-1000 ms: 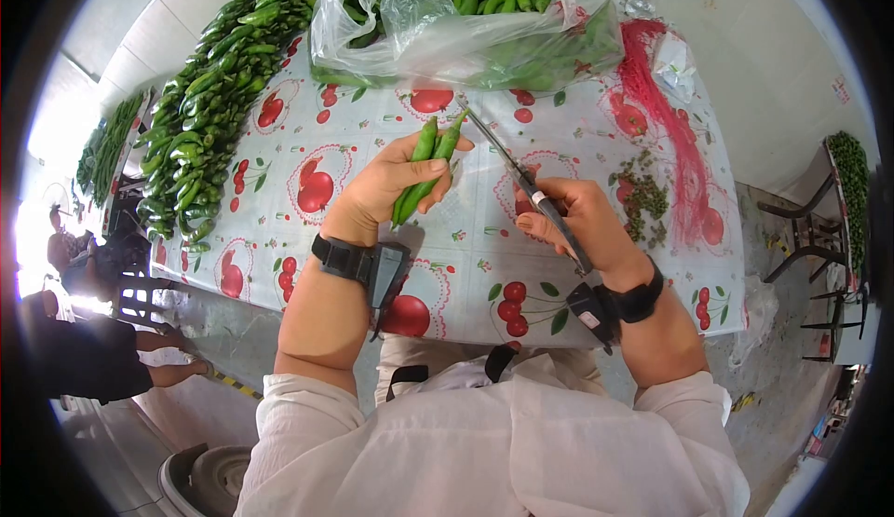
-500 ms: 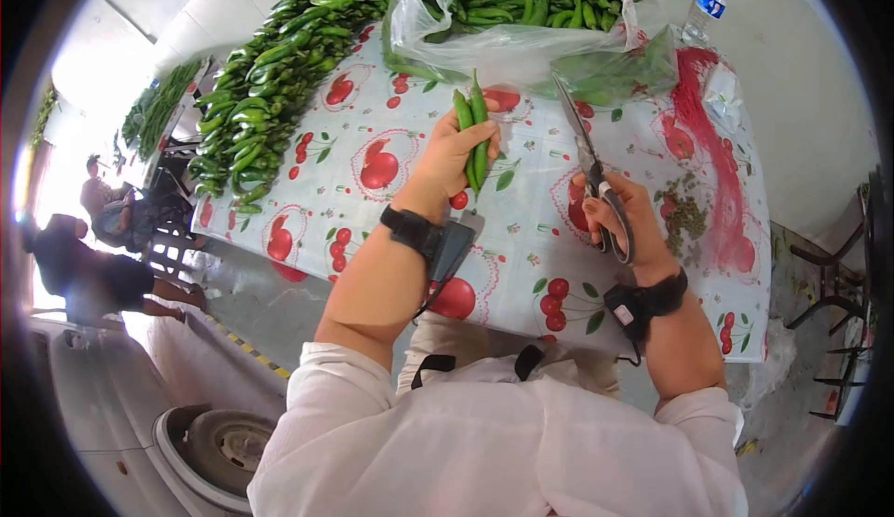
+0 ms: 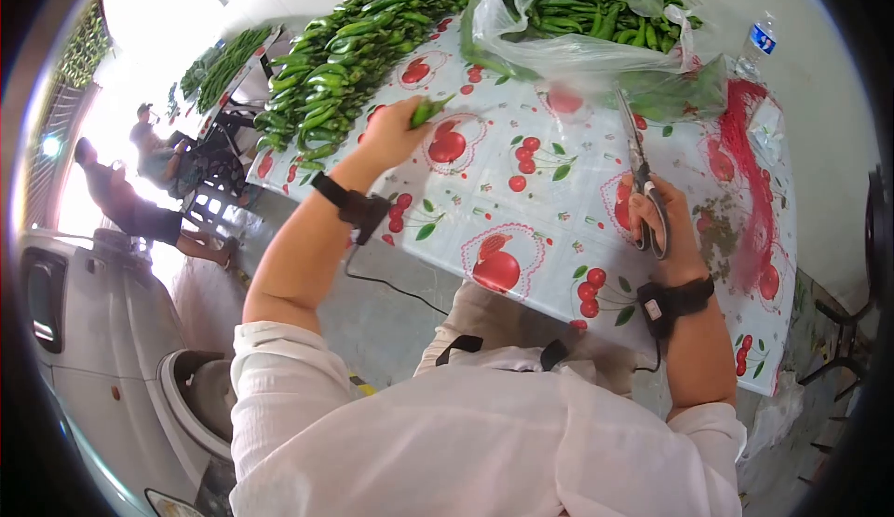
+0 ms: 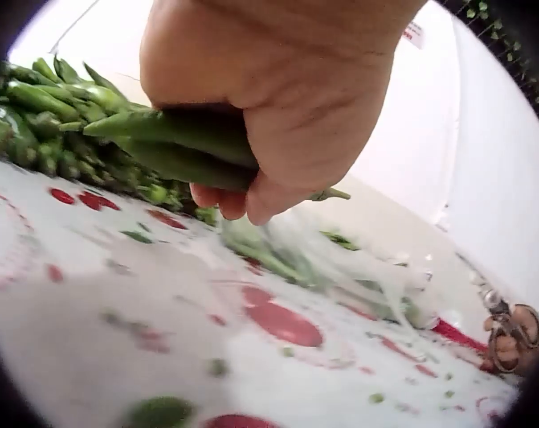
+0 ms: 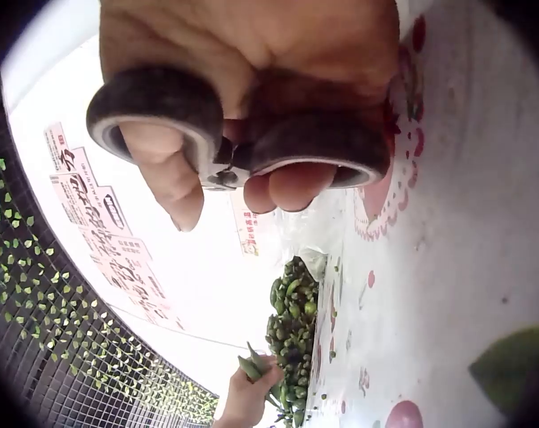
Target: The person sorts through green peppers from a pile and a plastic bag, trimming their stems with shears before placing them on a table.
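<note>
My left hand (image 3: 389, 133) grips a couple of long green chili peppers (image 4: 176, 134) over the left part of the table, close to a long heap of green peppers (image 3: 349, 61). In the left wrist view the fingers curl round the peppers, whose ends stick out on both sides of the hand. My right hand (image 3: 678, 238) holds a pair of scissors (image 3: 641, 168) above the right part of the table, blades pointing away from the body. In the right wrist view, fingers pass through the dark handle loops (image 5: 154, 102).
A clear plastic bag (image 3: 577, 59) full of green peppers lies at the back. To its right are pink strings (image 3: 750, 172) and a water bottle (image 3: 760, 40). Small green trimmings (image 3: 719, 238) lie beside my right hand on the fruit-patterned tablecloth (image 3: 484, 191). Two people sit off to the left.
My left hand has carried the peppers leftward, from mid-table toward the heap. The right hand still holds the scissors at the right side. The head view has shifted left.
</note>
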Available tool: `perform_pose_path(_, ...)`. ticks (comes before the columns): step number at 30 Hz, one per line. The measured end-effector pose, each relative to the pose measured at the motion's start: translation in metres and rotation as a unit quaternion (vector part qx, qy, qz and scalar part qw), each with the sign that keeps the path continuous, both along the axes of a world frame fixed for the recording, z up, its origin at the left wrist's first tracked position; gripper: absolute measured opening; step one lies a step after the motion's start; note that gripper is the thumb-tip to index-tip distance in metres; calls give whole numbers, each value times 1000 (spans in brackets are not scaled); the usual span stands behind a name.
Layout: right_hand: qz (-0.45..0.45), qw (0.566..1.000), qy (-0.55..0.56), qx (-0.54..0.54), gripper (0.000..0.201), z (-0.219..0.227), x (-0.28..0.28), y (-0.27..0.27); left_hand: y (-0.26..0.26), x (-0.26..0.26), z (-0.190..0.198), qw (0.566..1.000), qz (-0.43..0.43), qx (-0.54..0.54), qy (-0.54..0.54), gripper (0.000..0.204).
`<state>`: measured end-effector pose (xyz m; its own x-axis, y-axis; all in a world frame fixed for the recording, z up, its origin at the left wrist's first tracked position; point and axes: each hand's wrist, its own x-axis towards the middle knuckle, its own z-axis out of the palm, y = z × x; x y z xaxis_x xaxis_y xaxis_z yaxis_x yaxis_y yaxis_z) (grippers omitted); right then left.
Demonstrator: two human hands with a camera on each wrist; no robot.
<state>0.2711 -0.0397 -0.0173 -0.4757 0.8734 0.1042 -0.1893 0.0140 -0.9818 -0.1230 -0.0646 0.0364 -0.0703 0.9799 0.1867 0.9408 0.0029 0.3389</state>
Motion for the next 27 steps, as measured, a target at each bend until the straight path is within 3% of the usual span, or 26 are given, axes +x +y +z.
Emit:
perform_pose_path(3,0,1000,-7,-10,28,-4,0,3,-22,-67,-24,991,-26,89,100,27)
perform_pose_path(7,-6,1000,-17,-8,31,-6,1,4,-47,-106,-17,973,17,18,230,32)
perform_pose_path(14,-14,1000,-25,-13,35,-6,1,3,-61,-164,-2,930,87,28,355,27)
perform_pose_path(24,-5,999,-32,-12,35,-2,1,2,-66,-175,-9,883,149,55,442,28)
perform_pose_path(27,-7,999,-41,-11,35,-3,2,2,-67,-170,0,882,200,-40,425,39)
